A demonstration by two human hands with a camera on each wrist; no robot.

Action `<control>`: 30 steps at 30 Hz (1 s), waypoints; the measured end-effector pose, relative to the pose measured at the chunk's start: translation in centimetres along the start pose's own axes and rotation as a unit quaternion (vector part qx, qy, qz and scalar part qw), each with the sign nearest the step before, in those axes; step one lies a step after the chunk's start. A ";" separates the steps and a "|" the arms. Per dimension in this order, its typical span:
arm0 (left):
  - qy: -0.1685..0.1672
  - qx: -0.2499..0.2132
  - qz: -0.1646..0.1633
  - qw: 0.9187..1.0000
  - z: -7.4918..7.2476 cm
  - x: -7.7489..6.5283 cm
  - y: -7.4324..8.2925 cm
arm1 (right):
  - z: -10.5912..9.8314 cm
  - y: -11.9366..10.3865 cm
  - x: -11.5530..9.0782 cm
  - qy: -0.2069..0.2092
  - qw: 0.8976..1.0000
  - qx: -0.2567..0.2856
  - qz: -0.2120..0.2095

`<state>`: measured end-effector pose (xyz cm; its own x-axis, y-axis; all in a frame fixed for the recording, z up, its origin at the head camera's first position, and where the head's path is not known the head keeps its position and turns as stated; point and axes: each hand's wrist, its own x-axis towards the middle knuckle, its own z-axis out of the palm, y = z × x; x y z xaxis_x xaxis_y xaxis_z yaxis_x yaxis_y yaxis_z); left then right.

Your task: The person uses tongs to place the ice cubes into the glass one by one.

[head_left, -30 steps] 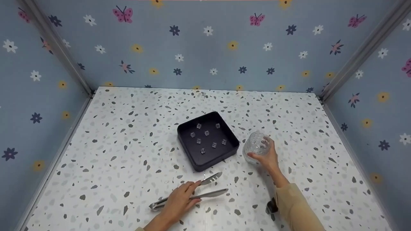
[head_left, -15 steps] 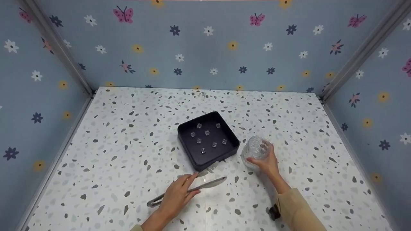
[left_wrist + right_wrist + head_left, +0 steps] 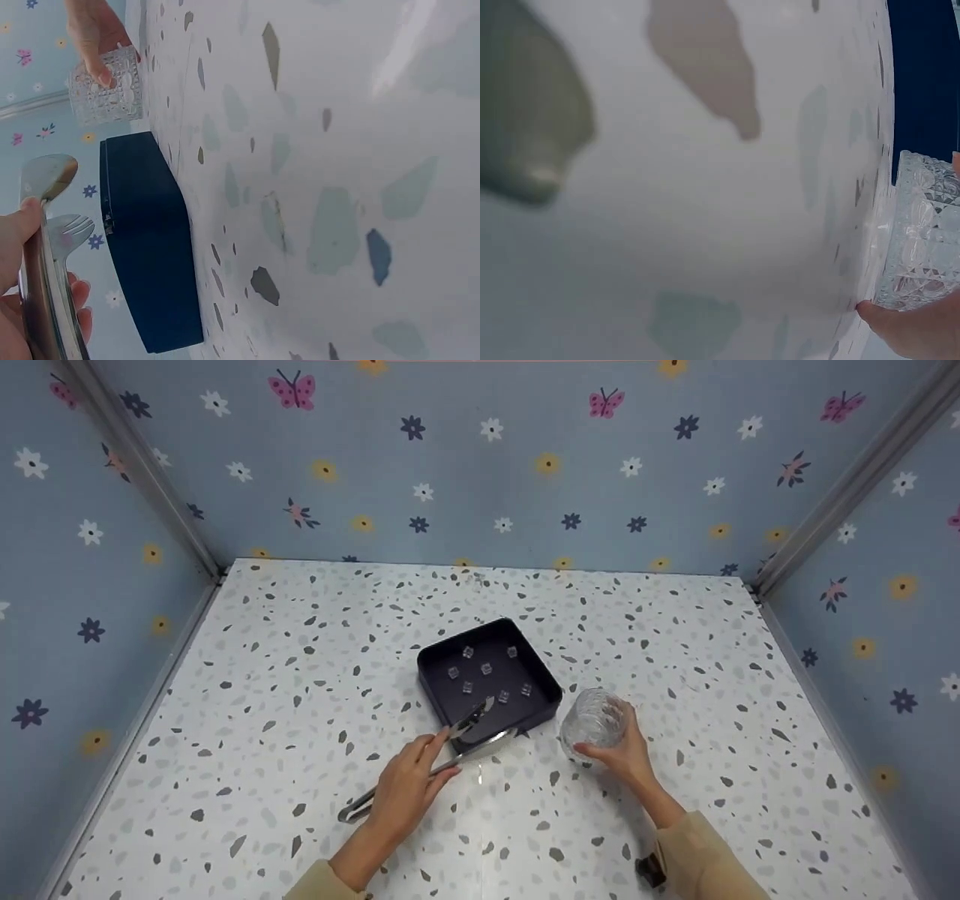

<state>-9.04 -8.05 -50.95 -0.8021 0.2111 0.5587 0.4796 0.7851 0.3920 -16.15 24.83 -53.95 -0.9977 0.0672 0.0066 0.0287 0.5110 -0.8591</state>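
My left hand (image 3: 405,780) holds metal serving tongs (image 3: 491,745), their arms spread apart. The left wrist view shows one spoon-like end and one fork-like end on the tongs (image 3: 37,285). In the head view the forked tip overlaps the inside of a dark square tray (image 3: 429,682), while the other tip crosses its near rim. Several small clear cubes (image 3: 486,668) lie scattered on the tray's floor. My right hand (image 3: 630,746) grips a textured clear glass (image 3: 589,720) just right of the tray, thumb on the near side and fingers on the far side.
A white speckled tabletop (image 3: 300,660) carries everything. Blue flower-and-butterfly panels (image 3: 480,472) enclose it at the back and both sides. A small black device (image 3: 651,870) sits at the right sleeve's cuff.
My left hand has moved the tongs forward from the tabletop to over the tray's near corner. The glass has slid slightly nearer and left in my right hand.
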 end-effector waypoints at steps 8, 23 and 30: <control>-0.009 0.013 -0.022 1.000 0.2 1.8 0.1 | 0.2 -0.2 -1.0 -0.002 1.000 -0.015 -0.010; -0.079 0.089 -0.040 0.992 0.5 4.2 -0.2 | 0.9 -0.7 -2.4 -0.026 0.999 -0.016 -0.022; -0.114 0.111 -0.051 0.986 0.9 5.1 -0.4 | 1.5 -1.1 -3.4 -0.048 0.998 0.014 -0.040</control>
<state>-13.64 -6.75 -48.89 -0.9132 0.2310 0.3357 0.3235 0.9118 0.2528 -12.91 22.72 -53.81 -0.9981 -0.0555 0.0283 -0.0517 0.4864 -0.8722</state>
